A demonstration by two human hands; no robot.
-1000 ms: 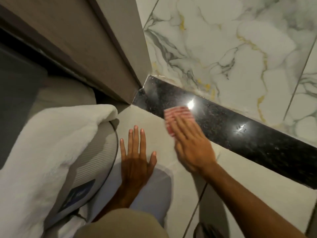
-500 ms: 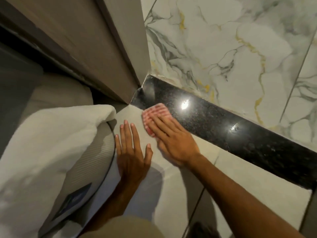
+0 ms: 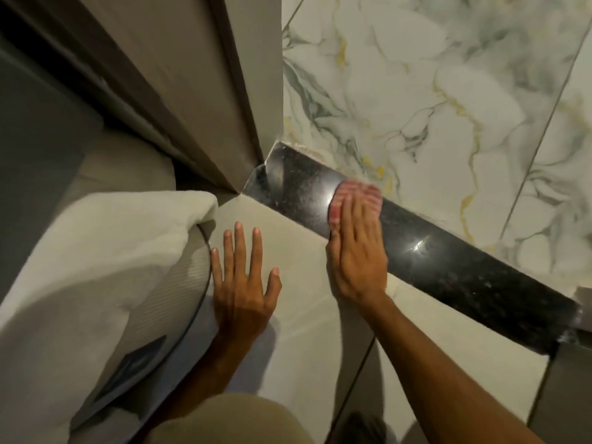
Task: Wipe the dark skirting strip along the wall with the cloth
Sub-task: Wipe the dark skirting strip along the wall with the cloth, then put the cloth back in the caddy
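Right hand (image 3: 355,254) flat, fingers together, pressing a pink-and-white striped cloth (image 3: 358,195) against the dark skirting strip (image 3: 448,267); cloth blurred, showing just beyond the fingertips and reaching the strip's upper edge. Left hand (image 3: 240,283) empty, fingers spread, palm down on the pale floor tile (image 3: 288,232), near and to the left of the right hand, apart from it. Skirting strip glossy black with fine speckles, running from the corner by the door frame (image 3: 246,107) at centre down toward the right edge, along the foot of the white marble wall (image 3: 432,107) with grey and gold veining. Cloth on the strip's left part, a little right of the corner, beside a bright reflected glare; a second glint on the strip further right. White towel (image 3: 96,267) draped over a round ribbed object (image 3: 189,267) at left, the left hand's little finger just beside its dark rim. Beige-clad knee (image 3: 224,418) at the near bottom edge, both forearms extending up from there.
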